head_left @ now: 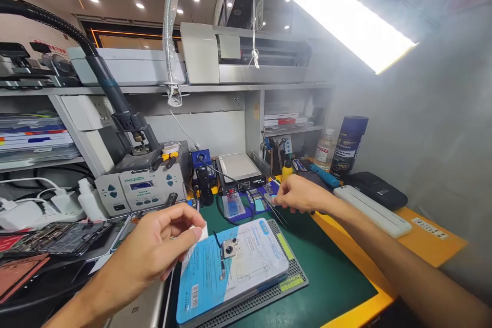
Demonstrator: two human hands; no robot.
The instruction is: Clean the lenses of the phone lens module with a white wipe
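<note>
- Presumably, the blue package [236, 279] keeps our camera module [229, 249] reachable.
- Our left hand [163, 243] pinches a white piece [204, 231].
- Whether our right hand [302, 193] grips anything, we cannot tell.

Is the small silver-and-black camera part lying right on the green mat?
No, the camera part lies on the blue-and-white rectangular package.
</note>
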